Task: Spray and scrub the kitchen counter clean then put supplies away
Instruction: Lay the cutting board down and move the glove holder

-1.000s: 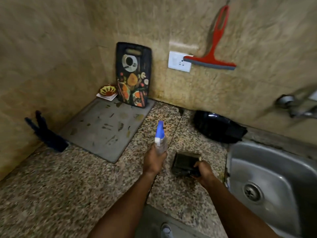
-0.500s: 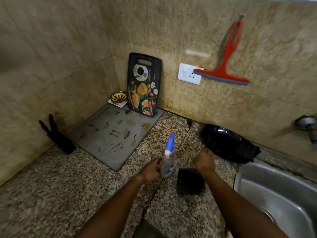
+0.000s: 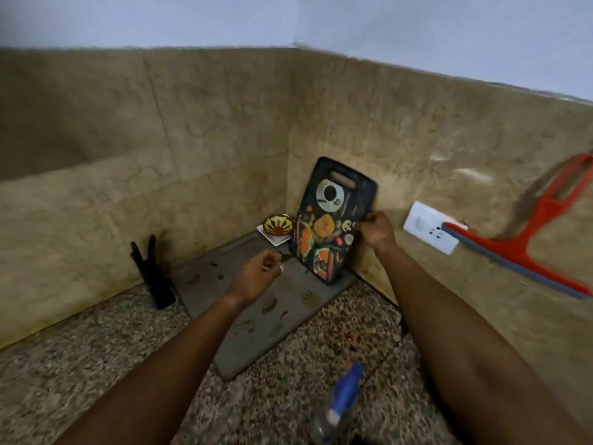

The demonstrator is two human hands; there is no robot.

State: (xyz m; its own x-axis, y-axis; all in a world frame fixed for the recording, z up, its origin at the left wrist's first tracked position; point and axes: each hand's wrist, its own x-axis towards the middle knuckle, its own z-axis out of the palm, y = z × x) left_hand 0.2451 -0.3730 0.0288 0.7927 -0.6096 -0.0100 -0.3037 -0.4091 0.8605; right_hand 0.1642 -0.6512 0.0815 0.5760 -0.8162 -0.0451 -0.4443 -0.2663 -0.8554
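So right now your right hand [image 3: 375, 231] has its fingers pinched on the right edge of the cutting board [image 3: 333, 220], which leans upright in the corner against the tiled wall with its foot on the grey mat [image 3: 256, 303]. Your left hand [image 3: 256, 277] hovers over the mat, loosely curled with nothing in it as far as I can tell; it's a bit blurry.

That board looks stiff and light, probably plastic, so a one-hand edge grip should do, though the handle slot up top is a surer hold.

Behind it a little patterned bowl [image 3: 278, 224] sits on a white dish [image 3: 275, 238]; can't see anything in it.

The spray bottle [image 3: 337, 409] stands on the granite counter [image 3: 80, 374] near you, clear body, contents hard to read. Slick when wet, so grab the neck.
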